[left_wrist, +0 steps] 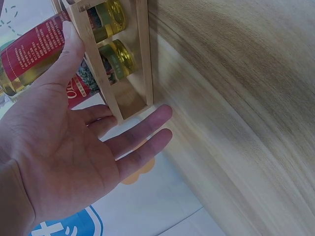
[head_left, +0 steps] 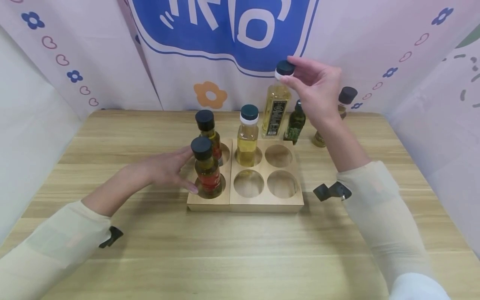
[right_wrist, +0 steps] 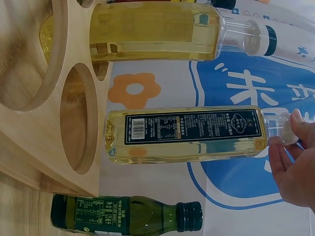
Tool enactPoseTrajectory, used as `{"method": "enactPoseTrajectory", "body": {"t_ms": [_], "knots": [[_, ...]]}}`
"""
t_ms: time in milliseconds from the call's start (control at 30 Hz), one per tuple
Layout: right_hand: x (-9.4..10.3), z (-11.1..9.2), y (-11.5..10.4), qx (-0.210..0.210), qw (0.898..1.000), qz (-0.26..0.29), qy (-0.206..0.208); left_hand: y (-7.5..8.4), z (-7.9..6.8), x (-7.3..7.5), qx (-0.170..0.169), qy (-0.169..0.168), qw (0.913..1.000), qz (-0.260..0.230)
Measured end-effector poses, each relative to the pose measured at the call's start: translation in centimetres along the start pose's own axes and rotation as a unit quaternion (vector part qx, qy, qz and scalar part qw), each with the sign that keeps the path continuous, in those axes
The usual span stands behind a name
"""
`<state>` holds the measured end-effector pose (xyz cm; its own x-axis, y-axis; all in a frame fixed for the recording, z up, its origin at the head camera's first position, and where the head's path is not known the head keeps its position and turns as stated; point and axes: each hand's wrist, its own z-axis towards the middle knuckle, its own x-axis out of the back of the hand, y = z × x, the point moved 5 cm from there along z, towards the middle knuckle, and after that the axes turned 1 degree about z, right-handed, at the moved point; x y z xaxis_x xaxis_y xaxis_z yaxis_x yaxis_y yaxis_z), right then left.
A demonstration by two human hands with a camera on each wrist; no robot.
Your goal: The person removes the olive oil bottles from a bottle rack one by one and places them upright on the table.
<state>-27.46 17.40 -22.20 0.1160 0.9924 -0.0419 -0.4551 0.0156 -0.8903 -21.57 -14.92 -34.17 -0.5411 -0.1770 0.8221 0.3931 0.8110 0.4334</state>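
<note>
Pale cloth backdrop w/ blue logo panel & orange flower hung behind the wood-grain bench. Sm. dk green btl stood by the rear R corner of the wooden rack, just R of the held one; farther R was a blk-cap btl, partly hidden by the person's R wrist. The rack itself sat directly in front of the held btl. That one, a tall square oil btl, was clear w/ pale yellow oil, a blk back label w/ barcode & fine print, plus a dk green cap. It was approx. upright, leaning a bit, just behind the rack's R column; couldn't tell if its base touched the bench. R hand pinched it at cap/neck, thumb vs. fingers. L hand was spread at the rack's L side, thumb near the front red-label btl; contact unclear. Rack had 6 round holes, 2 rows x 3: L column held that btl & a rear red-label btl, both blk-capped; middle rear hole held a matching pale-oil btl, upright, green cap over white collar.
</note>
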Motion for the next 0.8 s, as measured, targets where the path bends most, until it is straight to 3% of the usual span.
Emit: {"method": "enactPoseTrajectory", "body": {"t_ms": [233, 500, 667, 800], "knots": [[-0.3, 0.5, 0.8, -0.016, 1.000, -0.007, 0.002, -0.1, 0.1, -0.1, -0.001, 0.000, 1.0000, 0.009], [-0.8, 0.7, 2.3, -0.038, 0.998, -0.056, 0.002, -0.1, 0.0, 0.0, 0.003, -0.002, 1.0000, 0.002], [-1.3, 0.7, 3.4, -0.051, 0.998, -0.039, -0.008, -0.1, 0.1, -0.1, 0.009, -0.005, 1.0000, 0.000], [-1.5, 0.7, 3.9, -0.038, 0.998, -0.040, -0.014, -0.2, 0.1, -0.1, 0.010, -0.005, 0.9999, 0.003]]}}
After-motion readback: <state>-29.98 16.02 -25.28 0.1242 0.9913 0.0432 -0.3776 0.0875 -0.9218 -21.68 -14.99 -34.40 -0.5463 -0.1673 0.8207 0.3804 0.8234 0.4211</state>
